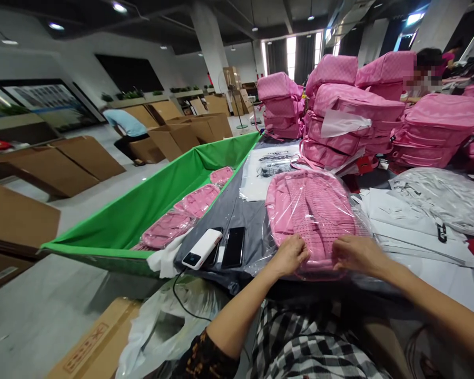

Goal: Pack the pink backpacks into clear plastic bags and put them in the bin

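Note:
A pink backpack (pixel 310 210) lies flat on the grey table inside a clear plastic bag (pixel 351 210). Both my hands rest on its near end. My left hand (pixel 291 254) is curled with the fingers pinching the bag's open edge. My right hand (pixel 355 253) is closed the same way on the plastic a little to the right. The backpack's top points away from me.
A white power bank (pixel 202 249) and a black phone (pixel 234 246) lie to the left. A green bin (pixel 142 210) holds bagged pink backpacks (pixel 181 216). Stacked pink backpacks (pixel 355 121) fill the far table; plastic bags (pixel 430 205) lie right. Cardboard boxes (pixel 63 163) and a bending person (pixel 127 129) are at left.

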Demonstrator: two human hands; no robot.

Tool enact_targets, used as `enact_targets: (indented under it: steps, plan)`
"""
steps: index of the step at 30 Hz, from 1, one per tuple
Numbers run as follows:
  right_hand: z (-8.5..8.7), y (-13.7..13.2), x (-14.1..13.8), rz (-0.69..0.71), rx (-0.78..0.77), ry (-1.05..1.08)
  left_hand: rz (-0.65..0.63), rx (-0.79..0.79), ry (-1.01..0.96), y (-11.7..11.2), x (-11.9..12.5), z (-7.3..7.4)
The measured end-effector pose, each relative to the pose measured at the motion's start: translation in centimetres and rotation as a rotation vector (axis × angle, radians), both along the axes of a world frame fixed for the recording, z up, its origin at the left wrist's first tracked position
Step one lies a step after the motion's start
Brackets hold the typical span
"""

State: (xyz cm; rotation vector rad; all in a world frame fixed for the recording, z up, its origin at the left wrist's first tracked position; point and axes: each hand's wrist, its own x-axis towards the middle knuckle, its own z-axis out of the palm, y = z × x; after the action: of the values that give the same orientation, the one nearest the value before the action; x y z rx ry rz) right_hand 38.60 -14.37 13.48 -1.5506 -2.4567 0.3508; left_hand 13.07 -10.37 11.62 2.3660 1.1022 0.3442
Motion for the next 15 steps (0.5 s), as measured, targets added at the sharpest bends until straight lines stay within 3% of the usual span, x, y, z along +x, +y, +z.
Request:
enact_targets:
  steps: [6,8,11,15]
  plan:
    - [-0.5,1.4,-1.6,-0.069,-0.166,-0.104,0.007,0.494,0.235,-2.6,-2.4,0.2]
    - [-0.4,1.9,-1.5,-0.062,-0.167,-0.11,0.055,0.55,0.277,-2.9,-4.2,0.3]
    - [-0.4,1.7,-1.5,-0.061,-0.145,-0.027,0.117,0.398,0.227,-2.0,-6.1,0.6]
    - [-0.6,-1.8,1.4,-0.085,-0.02,0.421,0.127,0.096,0.122,0.3,-6.4,1.4]
